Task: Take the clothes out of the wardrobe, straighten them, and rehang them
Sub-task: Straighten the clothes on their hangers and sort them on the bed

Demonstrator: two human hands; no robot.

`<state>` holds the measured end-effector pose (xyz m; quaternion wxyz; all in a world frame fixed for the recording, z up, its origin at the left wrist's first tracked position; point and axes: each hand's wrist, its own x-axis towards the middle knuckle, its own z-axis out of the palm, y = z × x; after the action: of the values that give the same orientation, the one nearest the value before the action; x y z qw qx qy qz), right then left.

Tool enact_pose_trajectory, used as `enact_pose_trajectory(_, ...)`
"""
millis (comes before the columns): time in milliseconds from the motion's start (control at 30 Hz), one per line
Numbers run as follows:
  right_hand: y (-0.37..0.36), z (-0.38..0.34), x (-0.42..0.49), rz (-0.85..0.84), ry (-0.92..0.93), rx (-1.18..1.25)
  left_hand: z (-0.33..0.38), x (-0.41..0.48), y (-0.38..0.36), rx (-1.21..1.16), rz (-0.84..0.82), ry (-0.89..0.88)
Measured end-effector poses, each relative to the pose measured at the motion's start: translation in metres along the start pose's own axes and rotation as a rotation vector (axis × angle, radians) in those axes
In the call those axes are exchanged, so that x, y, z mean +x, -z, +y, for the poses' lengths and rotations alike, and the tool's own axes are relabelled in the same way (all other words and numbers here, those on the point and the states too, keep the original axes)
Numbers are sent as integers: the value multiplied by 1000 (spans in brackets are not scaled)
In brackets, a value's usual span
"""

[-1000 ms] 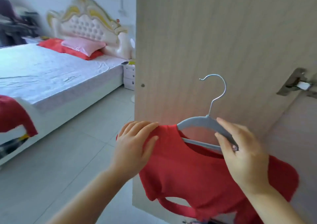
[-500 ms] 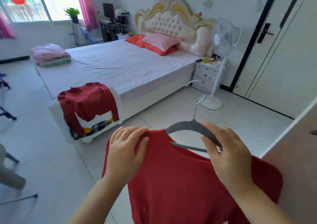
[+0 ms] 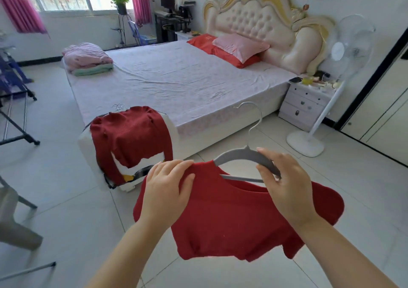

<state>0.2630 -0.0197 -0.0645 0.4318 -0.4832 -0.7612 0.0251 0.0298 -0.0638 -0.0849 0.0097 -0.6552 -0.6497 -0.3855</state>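
A red top [image 3: 231, 217] hung in mid-air just in front of the foot of the bed [image 3: 187, 82], over a wide stretch of pale tiled floor [image 3: 66, 199] that ran open along the near side of the bed. Its lower hem was free and touched nothing.

The top was plain, short-sleeved and round-necked, and it sagged in soft folds. It sat unevenly on a grey hanger [image 3: 242, 155] with a metal hook. The hanger's left arm was inside the left shoulder, while the right arm stuck out bare above the neckline.

The left hand [image 3: 165, 190] gripped the top's left shoulder, fingers curled over the fabric and thumb beneath. The right hand [image 3: 287, 188] pinched the bare right arm of the hanger between thumb and fingers.

There were two red garments. The second, a dark red sweater [image 3: 132, 133], was draped over the white corner at the foot of the bed.

On the bed lay two pillows, one red [image 3: 205, 42] and one pink [image 3: 240, 46], at the head, and one pile of folded bedding [image 3: 88, 58] at the far foot corner.

Beside the head of the bed stood one white nightstand [image 3: 306, 104] and one white standing fan [image 3: 351, 45].
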Motion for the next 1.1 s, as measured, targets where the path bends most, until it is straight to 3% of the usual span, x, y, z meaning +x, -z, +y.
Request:
enact_pose_trajectory(533,-185,173,269,-157,84,186,-84,252,-155,64,-51,193)
enact_pose_trajectory(767,-291,233,384,-210,88,191,-155,369,-233,28,-57,257)
enact_pose_trajectory(1100,-437,304,523,-344,5,186,-263,520,-326,-24,-268,358)
